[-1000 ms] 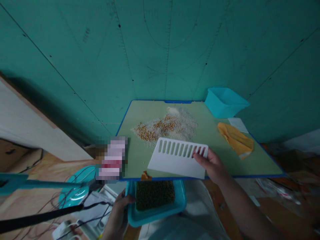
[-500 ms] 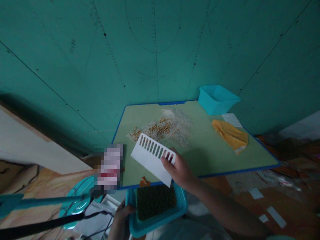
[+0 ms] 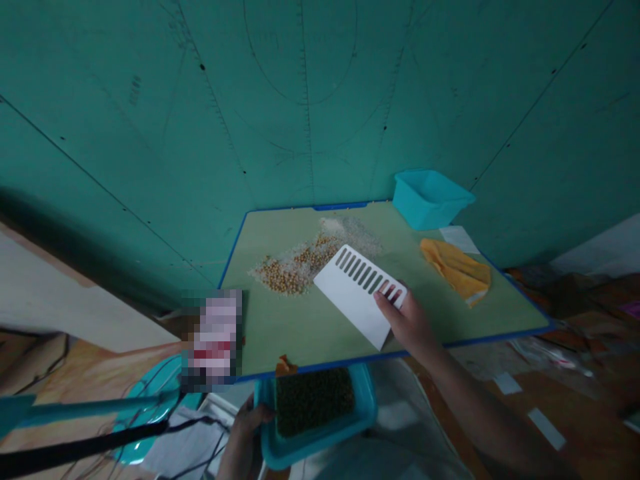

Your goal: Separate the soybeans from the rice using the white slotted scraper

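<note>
My right hand (image 3: 407,320) grips a flat white scraper (image 3: 353,303) with a row of slots along one edge, the thumb lying over the slots. The scraper is tilted above the pale green tabletop (image 3: 270,327), at the near side of a spread pile of yellow beans (image 3: 287,275) and whitish grains (image 3: 363,235). Below the table's front edge, my left hand (image 3: 250,423) is closed on the left rim of a turquoise tub (image 3: 320,450). Small dark green grains (image 3: 315,400) fill much of that tub's floor.
At the table's back right stands another turquoise tub (image 3: 427,200). A yellow cloth (image 3: 457,270) and a white paper (image 3: 460,239) lie near it. An orange-brown scrap (image 3: 286,365) rests at the front edge, and a blurred-out packet (image 3: 217,333) at the left. A green wall (image 3: 310,133) rises behind.
My right hand has moved the scraper to the right and slightly up, uncovering more beans on the left of the pile. My left hand still holds the tub in nearly the same place.
</note>
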A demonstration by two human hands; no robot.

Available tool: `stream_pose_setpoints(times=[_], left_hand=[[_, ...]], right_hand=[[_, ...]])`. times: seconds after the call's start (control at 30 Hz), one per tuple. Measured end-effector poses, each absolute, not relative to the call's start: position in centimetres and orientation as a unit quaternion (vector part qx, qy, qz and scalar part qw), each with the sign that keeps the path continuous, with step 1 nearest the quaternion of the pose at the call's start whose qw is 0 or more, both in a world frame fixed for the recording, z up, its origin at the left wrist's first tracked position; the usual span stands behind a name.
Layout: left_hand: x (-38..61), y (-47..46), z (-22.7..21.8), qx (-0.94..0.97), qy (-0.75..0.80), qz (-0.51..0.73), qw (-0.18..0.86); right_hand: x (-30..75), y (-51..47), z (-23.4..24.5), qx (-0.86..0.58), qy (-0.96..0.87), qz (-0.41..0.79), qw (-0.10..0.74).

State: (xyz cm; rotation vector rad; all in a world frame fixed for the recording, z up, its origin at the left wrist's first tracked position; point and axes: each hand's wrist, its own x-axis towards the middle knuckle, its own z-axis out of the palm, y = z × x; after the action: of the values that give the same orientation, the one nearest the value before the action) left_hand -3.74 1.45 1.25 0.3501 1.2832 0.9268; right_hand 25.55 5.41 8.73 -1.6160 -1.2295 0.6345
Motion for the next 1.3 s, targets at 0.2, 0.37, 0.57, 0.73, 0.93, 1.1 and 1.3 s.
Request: stream_pose_setpoints(times=[0.2, 0.37, 0.57, 0.73, 0.93, 1.1, 1.3], left_hand=[[-3.2, 1.2, 1.8, 0.156, 0.548, 0.427, 0.703], [-3.2, 1.1, 1.5, 0.151, 0.545, 0.428, 0.705], [-3.1, 0.9, 2.3, 0.172, 0.533, 0.423, 0.712], [-3.0, 1.1, 2.4, 0.173, 0.523, 0.423, 0.719], [-3.1, 0.9, 1.7, 0.171, 0.528, 0.432, 0.711], [-3.2, 0.5, 1.8, 0.169, 0.541, 0.422, 0.707], [-3.2, 0.5, 2.0, 0.176, 0.527, 0.427, 0.714]], right_hand=[[27.6, 6.0, 8.7, -0.672, -0.497, 0.250, 0.489], [28.4, 6.2, 8.8, -0.682, -0.491, 0.239, 0.486], [29.0, 6.5, 9.1, -0.690, -0.495, 0.238, 0.471], [30.1, 7.3, 9.4, -0.687, -0.511, 0.255, 0.449], [32.1, 9.3, 10.1, -0.693, -0.544, 0.249, 0.402], [33.8, 11.5, 10.5, -0.665, -0.578, 0.270, 0.388], [35.5, 14.9, 11.4, -0.651, -0.600, 0.294, 0.361]])
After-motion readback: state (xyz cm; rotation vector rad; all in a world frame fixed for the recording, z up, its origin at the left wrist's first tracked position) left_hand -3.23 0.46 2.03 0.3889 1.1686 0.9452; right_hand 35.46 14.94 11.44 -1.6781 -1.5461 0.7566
